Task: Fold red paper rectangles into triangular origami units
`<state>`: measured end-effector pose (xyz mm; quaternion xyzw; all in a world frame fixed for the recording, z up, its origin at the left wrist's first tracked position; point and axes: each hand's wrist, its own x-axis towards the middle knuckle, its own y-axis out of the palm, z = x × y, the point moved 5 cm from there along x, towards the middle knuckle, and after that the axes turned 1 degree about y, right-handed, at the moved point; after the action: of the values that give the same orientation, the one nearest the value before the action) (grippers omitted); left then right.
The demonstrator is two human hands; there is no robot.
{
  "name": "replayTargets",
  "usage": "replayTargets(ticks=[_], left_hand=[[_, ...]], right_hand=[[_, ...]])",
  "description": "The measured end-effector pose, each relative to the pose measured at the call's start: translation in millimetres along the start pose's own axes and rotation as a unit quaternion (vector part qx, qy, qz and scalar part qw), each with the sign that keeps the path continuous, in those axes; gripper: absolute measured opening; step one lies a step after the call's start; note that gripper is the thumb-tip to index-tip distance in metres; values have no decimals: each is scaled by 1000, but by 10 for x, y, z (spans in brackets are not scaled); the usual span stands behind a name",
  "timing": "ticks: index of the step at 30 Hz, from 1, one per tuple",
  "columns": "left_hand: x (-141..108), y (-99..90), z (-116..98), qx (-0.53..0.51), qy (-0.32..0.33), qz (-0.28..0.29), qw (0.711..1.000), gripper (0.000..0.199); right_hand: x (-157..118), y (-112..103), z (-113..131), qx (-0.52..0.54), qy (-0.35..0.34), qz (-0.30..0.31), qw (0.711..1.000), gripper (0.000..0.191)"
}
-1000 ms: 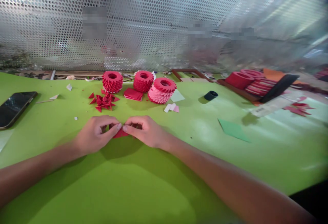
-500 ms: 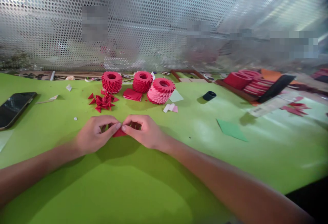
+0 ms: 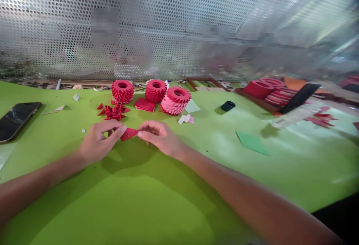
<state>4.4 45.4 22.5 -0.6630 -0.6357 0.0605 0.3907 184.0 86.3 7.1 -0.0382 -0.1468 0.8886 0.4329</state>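
A small folded piece of red paper [image 3: 129, 134] is held between my two hands, a little above the green table. Its left end is pinched by my left hand [image 3: 102, 140], thumb on top. My right hand [image 3: 159, 137] pinches the right tip between thumb and fingers. Just beyond my left hand lies a heap of folded red paper triangles [image 3: 114, 111]. Beside the heap is a stack of red paper pieces [image 3: 145, 104]. Behind them stand a red ring of folded paper [image 3: 122, 92], another red ring [image 3: 155, 91], and a pink and red one [image 3: 175, 101].
A phone [image 3: 19, 121] lies at the left. Toward the right are a dark cylinder [image 3: 228, 106], a green paper sheet [image 3: 252, 144] and a tray [image 3: 252, 97] of red and pink paper rings. White and pink scraps [image 3: 186, 119] lie mid-table. A perforated metal sheet [image 3: 168, 24] stands behind.
My hands have drawn apart and lifted slightly, so more of the red paper shows between them. It was mostly covered by my fingers before. The view has shifted slightly.
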Motion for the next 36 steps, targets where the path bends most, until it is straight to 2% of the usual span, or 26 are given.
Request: replayTargets(ticks=[2, 5, 8, 10, 13, 16, 21, 27, 30, 36], left_hand=[[-6, 36, -15, -13, 7, 14, 1000, 33], [-16, 68, -11, -16, 0, 28, 999, 33], [-26, 62, 64, -8, -58, 23, 998, 39], [-30, 69, 116, -18, -99, 30, 994, 46], [-15, 126, 113, -50, -105, 84, 990, 49], [12, 141, 74, -73, -88, 106, 988, 40], [17, 105, 145, -138, -127, 82, 979, 30], [3, 144, 176, -294, -148, 104, 939, 16], [4, 146, 165, -319, -150, 115, 929, 10], [0, 152, 187, -319, -165, 127, 925, 11]], right_hand=[[-20, 47, 27, -22, -6, 3, 1000, 27], [-49, 51, 94, -62, -31, -38, 997, 28], [-69, -6, 155, -103, -75, -94, 987, 24], [-81, -30, 185, -159, -114, -110, 974, 21], [-104, 1, 223, -262, -197, -91, 940, 18], [-123, 50, 224, -307, -242, -63, 918, 17], [-121, 59, 209, -311, -246, -60, 916, 17], [-119, 38, 196, -291, -245, -50, 923, 19], [-116, 46, 180, -243, -228, -21, 943, 20], [-71, 39, 108, -115, -125, 10, 985, 17]])
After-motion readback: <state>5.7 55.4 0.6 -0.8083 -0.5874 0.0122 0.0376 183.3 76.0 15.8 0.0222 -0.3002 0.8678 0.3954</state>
